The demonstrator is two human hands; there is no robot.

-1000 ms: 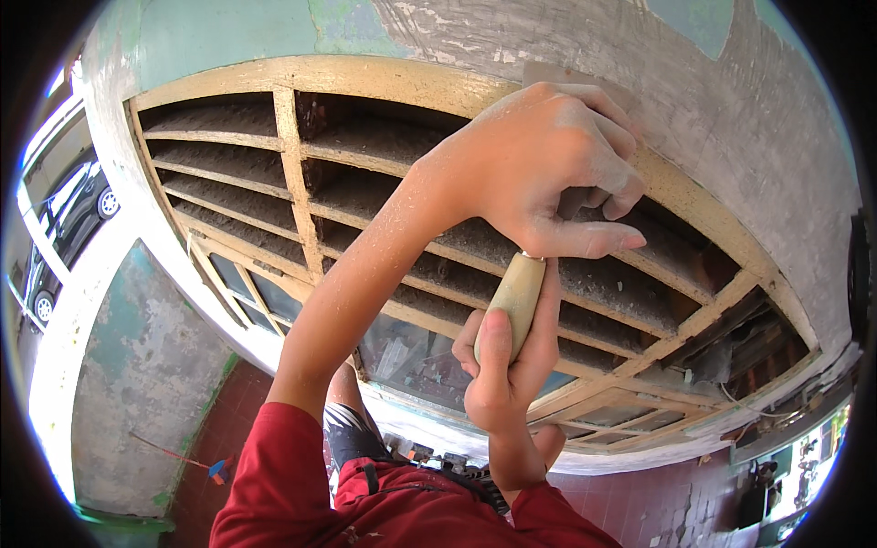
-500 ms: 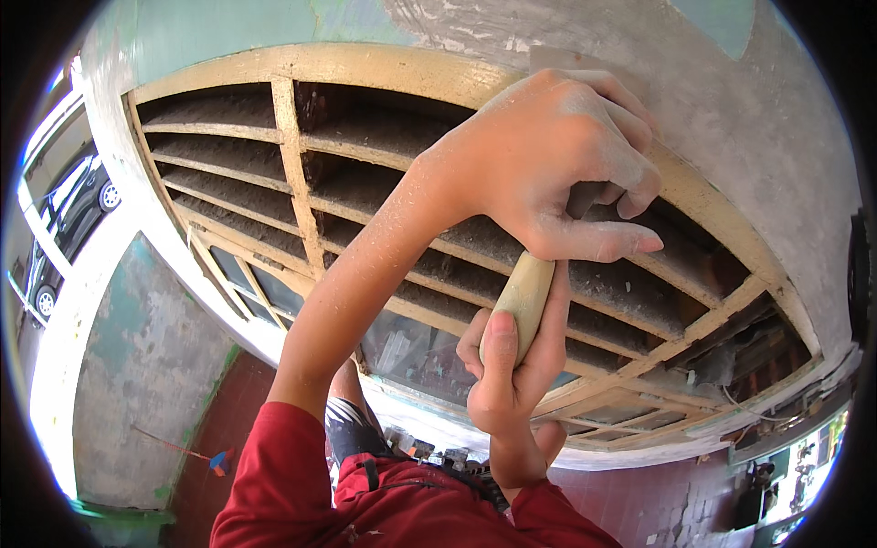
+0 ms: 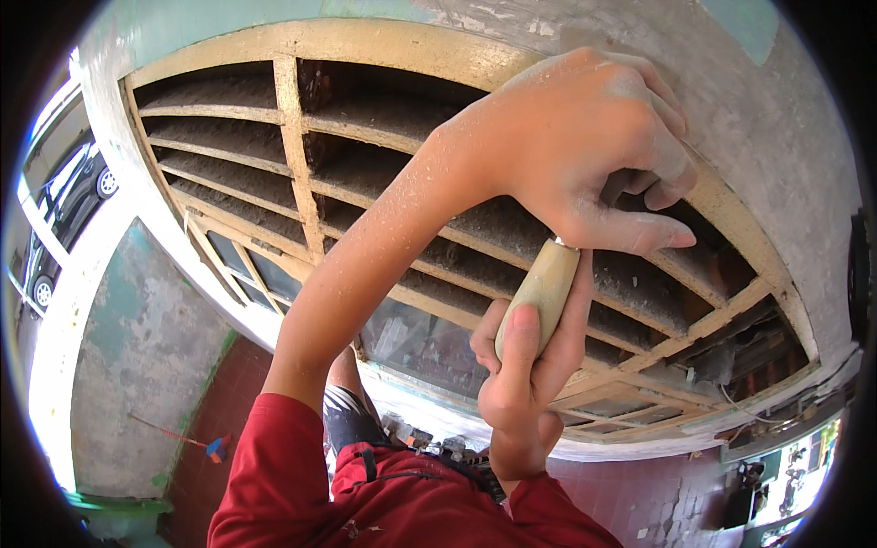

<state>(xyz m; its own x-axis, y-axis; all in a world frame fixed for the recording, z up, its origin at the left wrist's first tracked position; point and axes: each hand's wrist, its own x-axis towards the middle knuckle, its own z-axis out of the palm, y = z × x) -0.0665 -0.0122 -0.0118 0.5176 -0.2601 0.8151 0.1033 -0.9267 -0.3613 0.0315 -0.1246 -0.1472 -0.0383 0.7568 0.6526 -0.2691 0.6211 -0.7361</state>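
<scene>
My right hand (image 3: 530, 365) is closed around the pale wooden handle (image 3: 544, 288) of a tool, its thumb lying along the wood. A bit of shiny metal shows at the handle's upper end, and the rest of the tool is hidden behind my left hand (image 3: 607, 151). That hand is coated in pale dust. Its fingers are curled and its thumb points right, just above the handle. What the curled fingers hold, if anything, I cannot make out. Both hands are in front of a cream wooden louvre frame (image 3: 290, 151) with dusty slats, below a patchy grey plastered wall (image 3: 767, 119).
Glass panes (image 3: 420, 342) sit below the slats. At the left are a grey low wall (image 3: 137, 374), a dark car (image 3: 68, 219) outside and a small blue-and-red object (image 3: 217, 448) over the red tiled floor (image 3: 215, 393). A thin cable (image 3: 754, 416) hangs at the lower right.
Both hands and the handle have shifted slightly to the right. The left hand has risen a little, and more metal shows at the handle's upper end.
</scene>
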